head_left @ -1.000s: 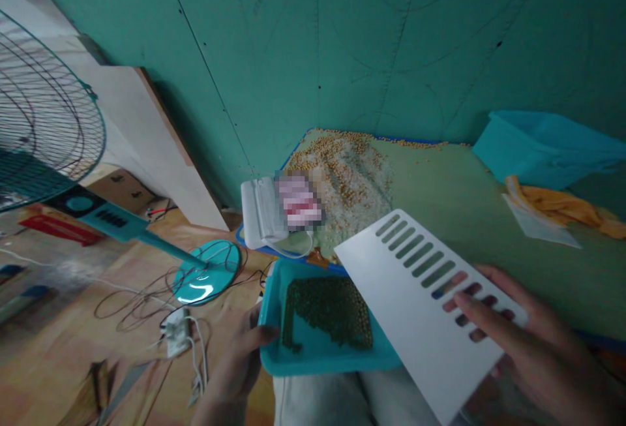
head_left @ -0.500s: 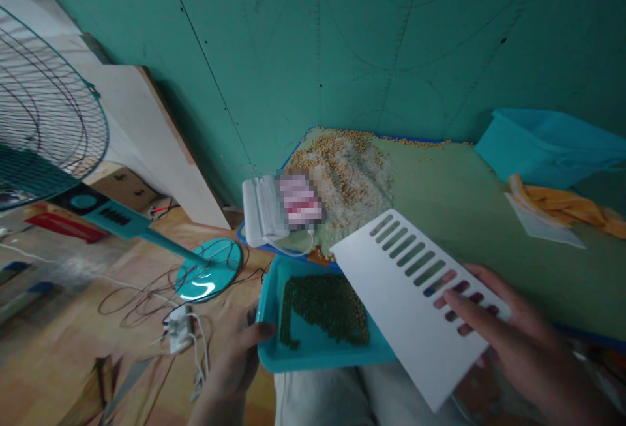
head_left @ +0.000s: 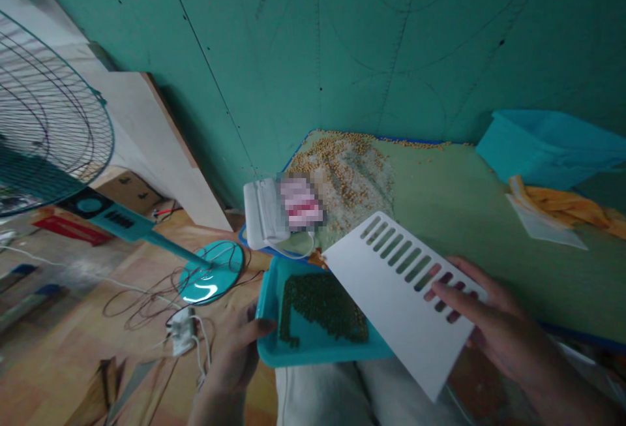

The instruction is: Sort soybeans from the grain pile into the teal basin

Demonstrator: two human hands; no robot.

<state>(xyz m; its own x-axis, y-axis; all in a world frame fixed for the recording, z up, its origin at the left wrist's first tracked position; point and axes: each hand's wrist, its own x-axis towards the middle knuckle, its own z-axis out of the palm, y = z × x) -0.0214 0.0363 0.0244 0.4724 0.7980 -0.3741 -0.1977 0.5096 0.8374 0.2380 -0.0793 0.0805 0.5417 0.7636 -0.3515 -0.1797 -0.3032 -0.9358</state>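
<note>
My left hand [head_left: 247, 341] is closed on the left rim of a shallow turquoise tray [head_left: 313, 355], its thumb lying over the edge. Small dark green beans [head_left: 323, 302] are spread across the tray's floor, with some yellowish ones along the right side. Held in my right hand [head_left: 484, 312] is a flat white slotted panel [head_left: 386, 302], pinched near its right end with the thumb on top and fingers showing through the slots. The panel is tilted and covers the tray's right part. The tray is above my lap.
Soybeans and pale grains [head_left: 352, 178] lie heaped on the green tabletop [head_left: 440, 204], beside a white device with a phone [head_left: 267, 211]. A turquoise bin [head_left: 542, 145] and an orange cloth [head_left: 562, 204] are at the right. A standing fan [head_left: 122, 217], cables and a power strip [head_left: 182, 331] occupy the left.
The white slotted panel and my right hand have shifted slightly left, over the tray's right side. My left hand keeps its grip on the tray rim.
</note>
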